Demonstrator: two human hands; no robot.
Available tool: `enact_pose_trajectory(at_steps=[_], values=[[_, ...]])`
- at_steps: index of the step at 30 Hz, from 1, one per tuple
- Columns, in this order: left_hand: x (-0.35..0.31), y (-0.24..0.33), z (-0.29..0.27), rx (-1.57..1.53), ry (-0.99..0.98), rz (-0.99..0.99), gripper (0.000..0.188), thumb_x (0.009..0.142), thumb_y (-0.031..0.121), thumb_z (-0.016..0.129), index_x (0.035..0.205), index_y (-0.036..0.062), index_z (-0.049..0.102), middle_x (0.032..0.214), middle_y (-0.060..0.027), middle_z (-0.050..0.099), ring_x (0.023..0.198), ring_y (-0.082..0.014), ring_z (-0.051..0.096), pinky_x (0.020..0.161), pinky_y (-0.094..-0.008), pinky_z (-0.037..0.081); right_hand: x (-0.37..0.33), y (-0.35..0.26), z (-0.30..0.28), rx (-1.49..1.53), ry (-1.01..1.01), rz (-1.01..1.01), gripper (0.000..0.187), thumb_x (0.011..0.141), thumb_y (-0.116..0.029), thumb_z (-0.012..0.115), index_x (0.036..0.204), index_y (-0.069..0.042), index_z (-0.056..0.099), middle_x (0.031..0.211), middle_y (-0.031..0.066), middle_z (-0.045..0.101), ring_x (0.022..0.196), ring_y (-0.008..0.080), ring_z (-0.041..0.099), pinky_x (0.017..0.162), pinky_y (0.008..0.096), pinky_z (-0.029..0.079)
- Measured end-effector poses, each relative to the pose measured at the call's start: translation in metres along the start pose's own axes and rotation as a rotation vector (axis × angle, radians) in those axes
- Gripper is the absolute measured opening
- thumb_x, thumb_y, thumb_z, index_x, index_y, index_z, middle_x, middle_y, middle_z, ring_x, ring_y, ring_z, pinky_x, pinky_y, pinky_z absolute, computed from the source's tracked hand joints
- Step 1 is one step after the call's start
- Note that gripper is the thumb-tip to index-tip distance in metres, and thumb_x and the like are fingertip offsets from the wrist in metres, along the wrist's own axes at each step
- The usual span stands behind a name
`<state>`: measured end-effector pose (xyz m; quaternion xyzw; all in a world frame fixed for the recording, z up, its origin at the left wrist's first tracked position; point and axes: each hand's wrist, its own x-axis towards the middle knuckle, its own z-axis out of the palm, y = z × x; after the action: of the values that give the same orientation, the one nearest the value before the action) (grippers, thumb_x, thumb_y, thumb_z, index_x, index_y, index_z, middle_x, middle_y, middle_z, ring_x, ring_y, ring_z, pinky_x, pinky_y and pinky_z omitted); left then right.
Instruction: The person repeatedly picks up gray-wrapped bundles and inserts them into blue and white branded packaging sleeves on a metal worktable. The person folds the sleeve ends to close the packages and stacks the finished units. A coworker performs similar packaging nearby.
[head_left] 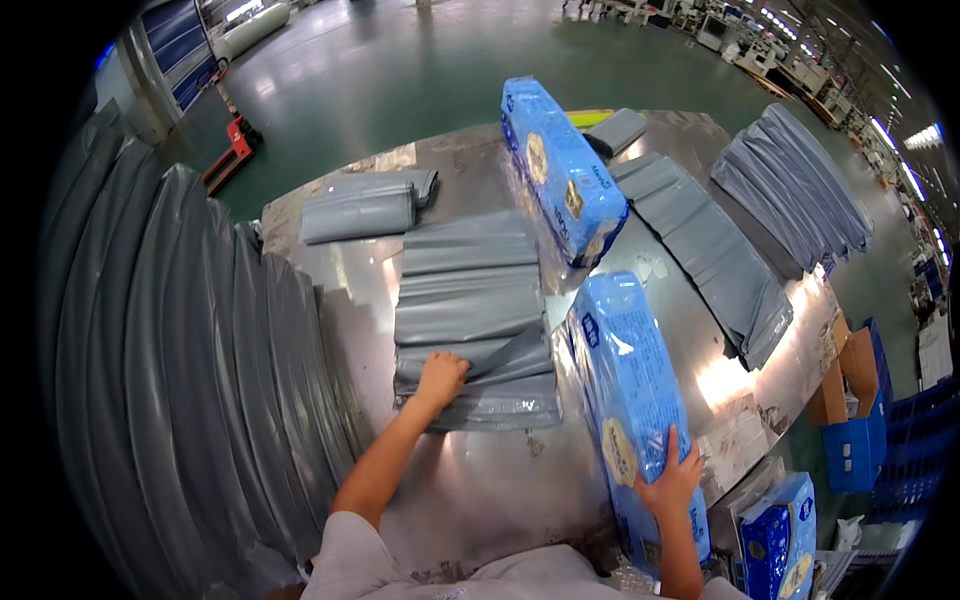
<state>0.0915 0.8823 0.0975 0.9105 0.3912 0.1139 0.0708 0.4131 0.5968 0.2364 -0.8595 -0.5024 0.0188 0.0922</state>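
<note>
My left hand (442,378) is closed on the lifted edge of a grey plastic bag (510,362), the top one of a flat stack (468,265) in the middle of the metal table. A fold runs from my fingers to the right. My right hand (673,480) lies with fingers spread on a long blue plastic-wrapped package (632,350), near its closer end. Farther off, a second blue package (562,165) of the same kind stands just right of the grey stack.
Big grey bag piles stand at the left (190,350) and far right (795,185). Folded grey bags (360,208) and a long grey stack (705,255) lie on the table (480,490). Another blue package (780,535) and a blue bin (852,445) are lower right; a red pallet jack (235,150) stands beyond.
</note>
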Motion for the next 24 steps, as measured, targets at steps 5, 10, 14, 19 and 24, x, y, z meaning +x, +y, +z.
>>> enact_pose_trajectory(at_steps=[5, 10, 14, 19, 24], values=[[-0.091, 0.058, 0.031, 0.084, 0.051, -0.189, 0.014, 0.070, 0.016, 0.058, 0.081, 0.0085, 0.060, 0.100, -0.0074, 0.055, 0.097, -0.0254, 0.049, 0.079, -0.0388, 0.038, 0.039, 0.040, -0.003, 0.318, -0.115, -0.015, 0.100, 0.052, -0.021, 0.074, 0.138, -0.012, 0.023, 0.121, 0.0236, 0.036, 0.108, 0.0381, 0.037, 0.093, 0.0435, 0.032], [-0.129, 0.089, 0.049, 0.075, -0.109, -0.249, 0.051, 0.078, 0.024, 0.054, 0.126, 0.0143, 0.041, 0.127, -0.0123, 0.039, 0.117, -0.0292, 0.037, 0.093, -0.0522, 0.031, 0.062, 0.055, -0.034, 1.226, -0.412, 0.166, 0.094, 0.057, -0.010, 0.068, 0.138, -0.004, 0.020, 0.126, 0.0184, 0.041, 0.111, 0.0251, 0.044, 0.093, 0.0310, 0.035], [-0.154, 0.094, 0.036, 0.034, -0.311, -0.250, 0.057, 0.083, 0.036, 0.050, 0.135, 0.0299, 0.027, 0.141, -0.0130, 0.019, 0.130, -0.0316, 0.017, 0.095, -0.0653, 0.016, 0.035, 0.040, -0.046, 1.597, -0.624, 0.134, 0.077, 0.064, -0.010, 0.058, 0.133, 0.001, 0.027, 0.122, 0.0174, 0.046, 0.107, 0.0232, 0.049, 0.088, 0.0295, 0.041], [-0.144, 0.091, 0.019, -0.144, -0.195, -0.265, 0.048, 0.082, 0.030, 0.051, 0.128, 0.0227, 0.039, 0.135, -0.0127, 0.030, 0.124, -0.0306, 0.028, 0.096, -0.0594, 0.021, -0.017, 0.007, 0.019, 1.707, -0.835, 0.221, 0.064, 0.067, -0.012, 0.058, 0.125, 0.002, 0.037, 0.111, 0.0151, 0.053, 0.096, 0.0220, 0.056, 0.083, 0.0333, 0.047], [-0.158, 0.007, 0.091, -0.658, 0.402, -0.615, 0.028, 0.079, 0.007, 0.048, 0.107, 0.0052, 0.052, 0.110, -0.0157, 0.054, 0.100, -0.0309, 0.051, 0.086, -0.0363, 0.041, -0.094, -0.012, 0.145, 1.591, -1.096, 0.242, 0.068, 0.071, -0.015, 0.065, 0.129, 0.001, 0.033, 0.120, 0.0127, 0.048, 0.110, 0.0208, 0.046, 0.093, 0.0327, 0.037]])
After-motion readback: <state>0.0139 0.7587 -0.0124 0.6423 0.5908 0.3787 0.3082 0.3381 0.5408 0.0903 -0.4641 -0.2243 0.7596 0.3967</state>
